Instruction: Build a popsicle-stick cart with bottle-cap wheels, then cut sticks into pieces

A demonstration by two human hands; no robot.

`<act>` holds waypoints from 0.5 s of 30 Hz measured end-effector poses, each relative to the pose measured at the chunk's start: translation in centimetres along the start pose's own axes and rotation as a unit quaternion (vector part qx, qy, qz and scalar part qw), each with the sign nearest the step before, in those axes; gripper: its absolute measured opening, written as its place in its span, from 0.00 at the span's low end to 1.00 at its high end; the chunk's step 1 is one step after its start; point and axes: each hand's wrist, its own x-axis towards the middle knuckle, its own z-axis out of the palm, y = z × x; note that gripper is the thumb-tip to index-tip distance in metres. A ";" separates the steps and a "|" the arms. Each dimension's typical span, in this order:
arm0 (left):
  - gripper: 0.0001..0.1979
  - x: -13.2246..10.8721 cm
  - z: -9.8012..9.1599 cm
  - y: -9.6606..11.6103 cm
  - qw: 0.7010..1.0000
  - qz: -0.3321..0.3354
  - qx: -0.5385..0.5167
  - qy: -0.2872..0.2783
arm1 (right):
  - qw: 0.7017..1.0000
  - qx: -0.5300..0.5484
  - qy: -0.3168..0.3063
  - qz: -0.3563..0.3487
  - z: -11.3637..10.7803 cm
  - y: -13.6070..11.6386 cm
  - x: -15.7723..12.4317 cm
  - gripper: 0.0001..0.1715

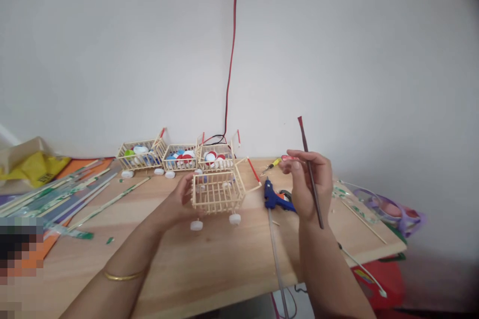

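My left hand (pixel 182 198) is closed on the left side of a miniature wooden shopping cart (pixel 219 192) made of thin sticks. This cart has white wheels and a red handle bar, and its basket holds nothing. In my right hand (pixel 312 182) a dark paintbrush (pixel 312 179) with reddish bristles stands nearly upright. A small pinkish-red object (pixel 289 158) shows at those fingertips; its kind is unclear. Behind the held cart are three similar carts, a left one (pixel 142 155), a middle one (pixel 180 158) and a right one (pixel 216 157), filled with colourful bottle caps.
A blue glue gun (pixel 275 198) lies beside my right hand, a clear glue stick (pixel 276 254) trailing from it. Near the wall is a yellow-handled cutter (pixel 276 163). Wrapped sticks (pixel 75 194) cover the table's left; a red and black cable (pixel 232 50) runs down the wall.
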 end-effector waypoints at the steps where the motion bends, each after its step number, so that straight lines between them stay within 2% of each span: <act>1: 0.47 0.1 0.4 -0.3 1.000 0.003 0.007 0.006 | 1.000 -0.012 -0.018 -0.007 -0.2 -0.8 -0.2 0.10; 3: 0.49 0.3 1.3 -1.0 1.000 0.006 0.017 0.018 | 0.996 -0.055 -0.067 -0.030 -0.2 -2.1 -1.1 0.09; 5: 0.50 0.4 2.3 -1.7 0.999 0.012 0.027 0.029 | 0.981 -0.113 -0.146 -0.067 0.4 -2.8 -2.4 0.09; 8: 0.54 0.5 3.1 -2.3 0.998 0.026 0.036 0.036 | 0.932 -0.159 -0.295 -0.140 1.9 -2.5 -4.6 0.14; 10: 0.61 0.4 2.9 -2.1 0.998 0.028 0.055 0.034 | 0.897 -0.180 -0.366 -0.168 3.0 -1.9 -5.9 0.18; 12: 0.65 0.1 2.2 -1.2 0.995 0.023 0.083 0.053 | 0.877 -0.194 -0.394 -0.198 3.8 -1.5 -6.8 0.21; 13: 0.63 -0.1 1.6 -0.4 0.993 0.021 0.088 0.078 | 0.871 -0.202 -0.395 -0.210 4.1 -1.5 -7.0 0.23; 14: 0.57 -0.5 1.2 0.5 0.990 0.021 0.081 0.111 | 0.868 -0.212 -0.390 -0.221 4.4 -1.6 -7.1 0.25; 15: 0.47 -0.8 0.8 1.4 0.989 0.019 0.067 0.129 | 0.868 -0.224 -0.383 -0.226 4.7 -1.8 -7.1 0.27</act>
